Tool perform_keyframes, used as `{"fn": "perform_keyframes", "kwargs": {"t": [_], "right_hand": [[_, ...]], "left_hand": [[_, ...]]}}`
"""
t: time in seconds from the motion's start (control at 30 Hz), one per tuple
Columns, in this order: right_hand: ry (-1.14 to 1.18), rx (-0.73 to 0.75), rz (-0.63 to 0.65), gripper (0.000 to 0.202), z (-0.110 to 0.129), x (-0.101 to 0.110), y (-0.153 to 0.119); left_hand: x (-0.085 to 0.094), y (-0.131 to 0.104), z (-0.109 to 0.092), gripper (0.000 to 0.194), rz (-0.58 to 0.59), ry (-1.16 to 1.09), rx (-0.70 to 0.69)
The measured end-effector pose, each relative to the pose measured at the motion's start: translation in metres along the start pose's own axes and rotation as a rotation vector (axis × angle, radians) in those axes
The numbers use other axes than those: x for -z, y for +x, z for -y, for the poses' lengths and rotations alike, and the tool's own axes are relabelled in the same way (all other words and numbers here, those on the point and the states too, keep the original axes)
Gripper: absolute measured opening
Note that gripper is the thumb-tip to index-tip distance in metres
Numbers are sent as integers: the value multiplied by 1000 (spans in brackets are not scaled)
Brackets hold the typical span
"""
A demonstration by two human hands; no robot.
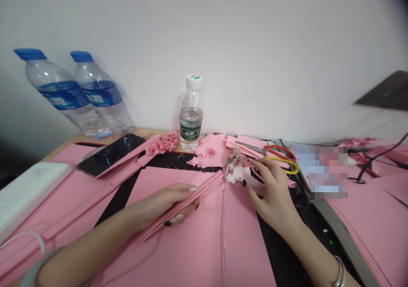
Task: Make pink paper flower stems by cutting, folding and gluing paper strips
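Your room is bounded at the far side by the white wall [261, 57], and wood shows at the far left corner of the tabletop [68, 141]; a large pink sheet [191, 253] spreads flat between your forearms over a black surface [287, 240], with a clear tube [224, 236] running across it from beside the white piece [236, 174] towards you. To the left you have a white box [32, 193], a dark phone [111, 156] and long folded paper; to the right, a blurred-out screen [321, 172] and more pink paper. Your left hand [175, 206] has its grip closed around a stack of folded pink strips [208, 186], thumb on top and fingertips curled beneath, the stack slanting up to the right so its far end reaches near the white piece. Your right hand [276, 193] has its grip spread, thumb and fingers apart, at the right side of the white piece and its speckled cone [235, 156]; you cannot tell from here whether a fingertip touches either. The scissors [264, 150] with red and yellow loops lie just beyond that hand. Pink paper roses [162, 144] sit at the far left of the sheet, near the small water bottle [190, 127], which stands upright, while two larger blue-capped bottles [68, 95] lean at the far left.
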State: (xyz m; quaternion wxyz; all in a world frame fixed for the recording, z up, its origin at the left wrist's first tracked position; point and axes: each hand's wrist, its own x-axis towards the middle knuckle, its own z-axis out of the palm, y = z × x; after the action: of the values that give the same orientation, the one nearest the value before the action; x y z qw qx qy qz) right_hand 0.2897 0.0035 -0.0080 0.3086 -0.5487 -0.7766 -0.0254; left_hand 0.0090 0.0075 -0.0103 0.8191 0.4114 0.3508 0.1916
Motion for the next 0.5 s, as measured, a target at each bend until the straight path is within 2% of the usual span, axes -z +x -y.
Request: {"fn": "perform_keyframes", "kwargs": {"t": [0.1, 0.23, 0.37, 0.5], "right_hand": [[134, 169, -24, 43, 10, 9, 0], [294, 351, 118, 37, 21, 8, -5], [449, 345, 166, 16, 26, 2, -7], [573, 279, 199, 9, 29, 0, -6]], "left_hand": [[-1, -3, -2, 38, 53, 164, 22], [-4, -6, -5, 42, 110, 335, 78], [-4, -7, -2, 41, 145, 391, 81], [-4, -7, 0, 41, 152, 461, 34]]}}
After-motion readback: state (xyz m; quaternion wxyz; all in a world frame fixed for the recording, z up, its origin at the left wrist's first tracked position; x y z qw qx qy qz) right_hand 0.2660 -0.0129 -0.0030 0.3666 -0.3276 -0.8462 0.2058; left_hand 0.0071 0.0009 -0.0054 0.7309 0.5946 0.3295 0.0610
